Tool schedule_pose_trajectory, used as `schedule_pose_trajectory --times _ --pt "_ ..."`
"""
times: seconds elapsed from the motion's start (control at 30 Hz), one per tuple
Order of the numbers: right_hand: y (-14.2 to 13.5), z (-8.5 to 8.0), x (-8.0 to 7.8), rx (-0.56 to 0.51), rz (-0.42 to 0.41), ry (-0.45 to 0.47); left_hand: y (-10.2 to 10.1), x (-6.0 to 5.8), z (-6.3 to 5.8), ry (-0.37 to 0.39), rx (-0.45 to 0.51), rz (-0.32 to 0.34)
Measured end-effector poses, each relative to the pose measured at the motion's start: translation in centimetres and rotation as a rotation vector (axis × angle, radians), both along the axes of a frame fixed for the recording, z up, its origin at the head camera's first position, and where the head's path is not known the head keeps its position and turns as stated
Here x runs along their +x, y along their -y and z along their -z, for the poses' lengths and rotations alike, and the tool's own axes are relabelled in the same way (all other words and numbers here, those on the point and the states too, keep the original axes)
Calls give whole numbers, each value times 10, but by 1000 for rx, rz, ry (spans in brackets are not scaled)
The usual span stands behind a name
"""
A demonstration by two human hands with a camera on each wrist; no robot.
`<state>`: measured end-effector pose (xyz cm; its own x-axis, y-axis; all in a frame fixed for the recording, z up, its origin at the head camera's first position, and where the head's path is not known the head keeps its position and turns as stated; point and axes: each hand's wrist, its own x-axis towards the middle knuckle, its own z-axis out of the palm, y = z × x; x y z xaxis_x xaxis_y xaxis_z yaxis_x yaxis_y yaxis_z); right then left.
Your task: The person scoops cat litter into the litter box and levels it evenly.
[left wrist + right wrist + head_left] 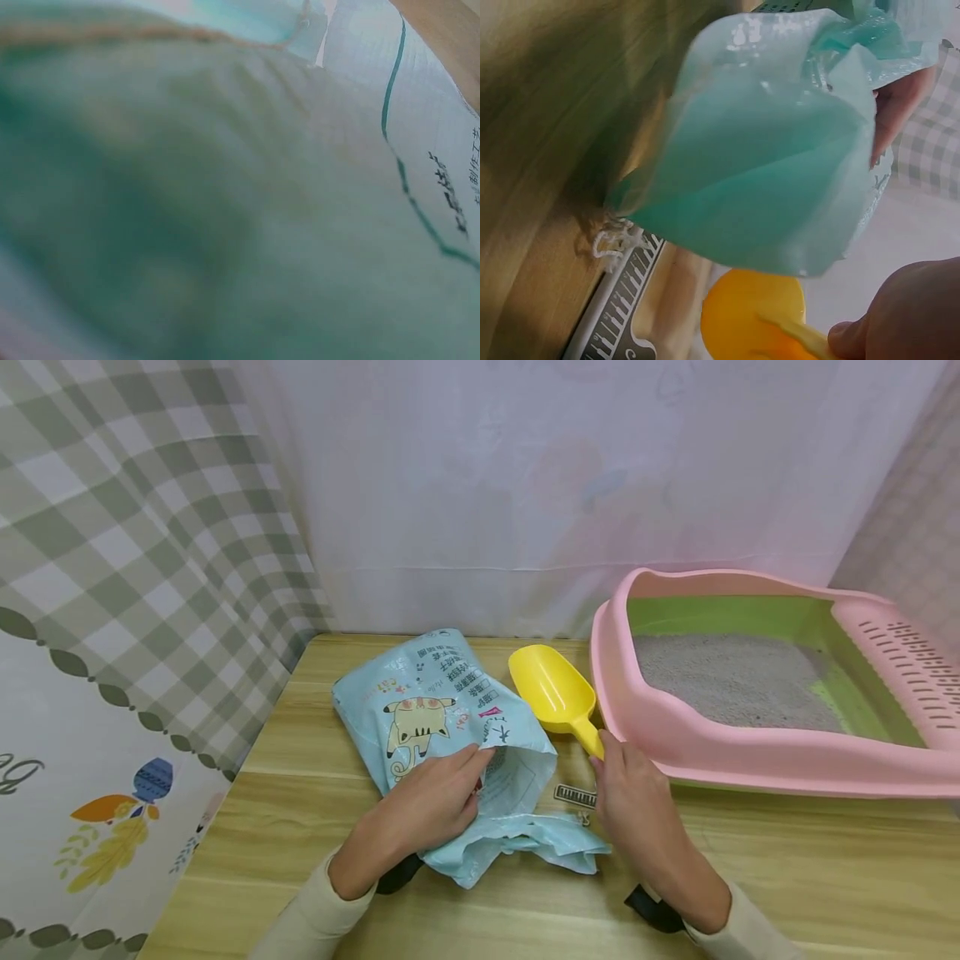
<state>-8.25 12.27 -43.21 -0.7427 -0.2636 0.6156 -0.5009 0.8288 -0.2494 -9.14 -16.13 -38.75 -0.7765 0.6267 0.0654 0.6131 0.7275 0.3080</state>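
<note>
My left hand (438,797) grips the upper edge of the mouth of a light-blue plastic bag (442,693) with a cartoon cat printed on it. The bag lies on the table with its mouth gaping toward me and the lower flap crumpled. In the right wrist view, the bag's mouth (757,150) shows its pale green-blue inside. In my right hand (637,793) is the handle of a yellow scoop (551,685), held bowl-up and away from me beside the bag. The bag's printed plastic (420,135) fills the left wrist view, mostly blurred. The bag's contents are hidden.
A pink litter box (622,710) with a green inside stands at the right, holding grey cat litter (735,681). A dark patterned strip (576,796) with white string (615,244) lies on the wooden table (247,827) between bag and right hand. Curtains hang behind and left.
</note>
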Motion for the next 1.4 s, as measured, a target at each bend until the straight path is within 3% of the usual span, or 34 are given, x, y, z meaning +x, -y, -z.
schedule_pose_trajectory --times 0.73,1.1,1.4 --pt "4 3 2 63 14 27 0 -2 -1 -6 -6 13" --pt "2 -8 7 61 -50 239 -1 -2 0 -1 -6 6" --pt "-1 -4 3 82 -120 312 -1 -2 0 -9 -12 8"
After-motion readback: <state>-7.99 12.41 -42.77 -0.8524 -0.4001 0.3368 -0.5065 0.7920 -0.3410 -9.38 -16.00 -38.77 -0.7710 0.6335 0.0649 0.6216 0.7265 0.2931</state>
